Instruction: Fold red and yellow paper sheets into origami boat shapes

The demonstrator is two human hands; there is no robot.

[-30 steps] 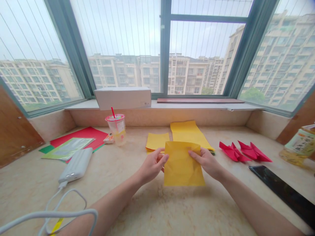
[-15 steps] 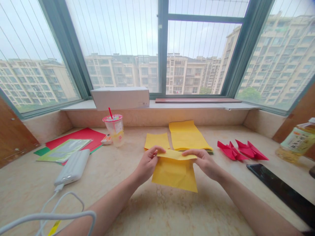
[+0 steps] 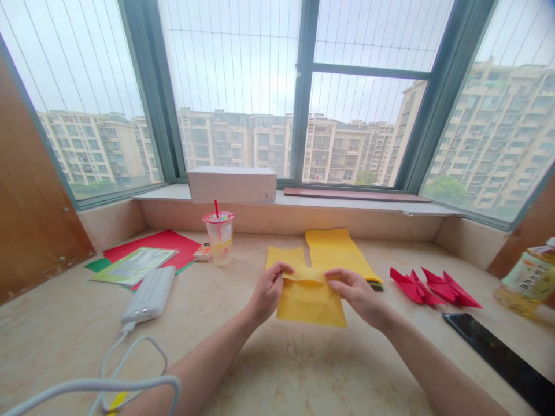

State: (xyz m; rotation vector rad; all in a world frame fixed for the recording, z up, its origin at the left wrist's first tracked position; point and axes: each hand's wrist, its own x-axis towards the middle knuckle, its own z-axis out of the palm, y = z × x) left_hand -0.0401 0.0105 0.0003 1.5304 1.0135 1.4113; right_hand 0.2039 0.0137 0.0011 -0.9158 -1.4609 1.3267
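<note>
A yellow paper sheet (image 3: 311,300) hangs just above the stone counter (image 3: 277,358), its top edge folded toward me. My left hand (image 3: 267,290) pinches its upper left corner. My right hand (image 3: 355,293) pinches the upper right part of the fold. Behind the sheet lie a small yellow sheet (image 3: 284,256) and a stack of yellow paper (image 3: 338,252).
Two red folded paper figures (image 3: 433,286) lie to the right, with a black phone (image 3: 503,361) and a bottle (image 3: 526,277) beyond. On the left sit a white power bank (image 3: 150,293) with cable, red and green sheets (image 3: 147,254), a plastic cup (image 3: 220,234). A white box (image 3: 232,184) rests on the sill.
The sheet was held up flat; its top edge has since been folded down toward me. The camera has tilted upward a little, so the hands sit slightly closer together.
</note>
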